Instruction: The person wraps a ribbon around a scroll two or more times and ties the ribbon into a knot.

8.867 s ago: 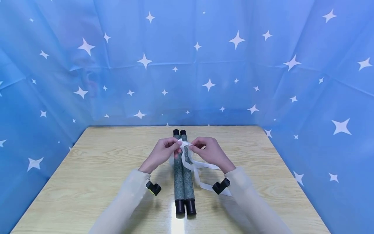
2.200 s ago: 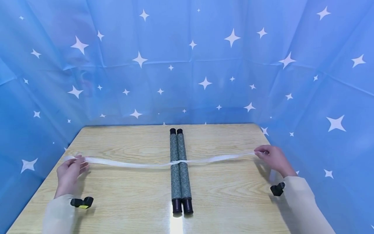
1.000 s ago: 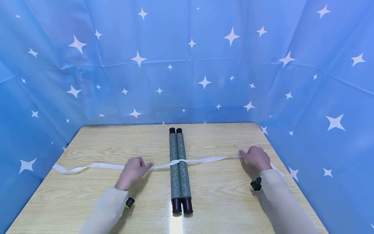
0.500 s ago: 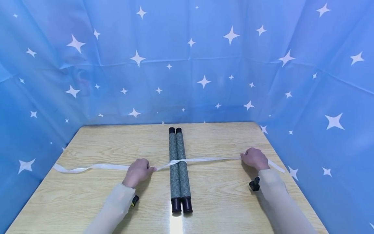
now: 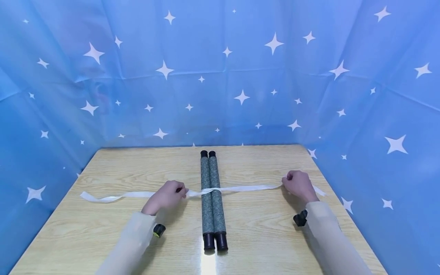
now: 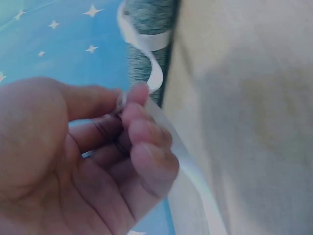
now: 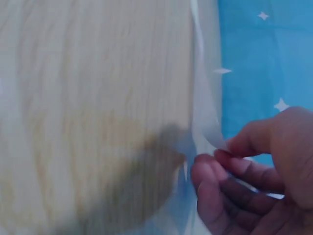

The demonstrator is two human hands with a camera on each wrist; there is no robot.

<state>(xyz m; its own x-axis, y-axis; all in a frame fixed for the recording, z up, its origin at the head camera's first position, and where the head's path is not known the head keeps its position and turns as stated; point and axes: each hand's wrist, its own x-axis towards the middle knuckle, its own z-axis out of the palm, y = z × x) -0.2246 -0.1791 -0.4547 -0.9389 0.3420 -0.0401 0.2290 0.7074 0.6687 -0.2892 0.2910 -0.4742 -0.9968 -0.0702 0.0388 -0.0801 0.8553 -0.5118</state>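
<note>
A rolled scroll [image 5: 207, 214], two grey-green rolls with dark end knobs, lies lengthwise on the wooden table. A white ribbon [image 5: 245, 188] crosses its middle, twisted where it passes over both rolls, and stretches out to either side. Just left of the scroll, my left hand [image 5: 166, 198] pinches the ribbon between thumb and index finger; the left wrist view shows the ribbon [image 6: 155, 78] curling from the fingertips to the scroll. Well to the right, my right hand [image 5: 298, 185] pinches the other length, as the right wrist view of the ribbon [image 7: 203, 93] also shows.
The ribbon's loose left tail [image 5: 106, 199] lies wavy on the table [image 5: 144, 168], and a short tail [image 5: 319, 191] sticks out past the right hand. A blue star-patterned curtain [image 5: 213, 95] surrounds the table's back and sides.
Both hands were together at the scroll's upper part, handling the bunched ribbon, then drew it out sideways. The left hand has since come back close to the scroll; the right moved slightly inward.
</note>
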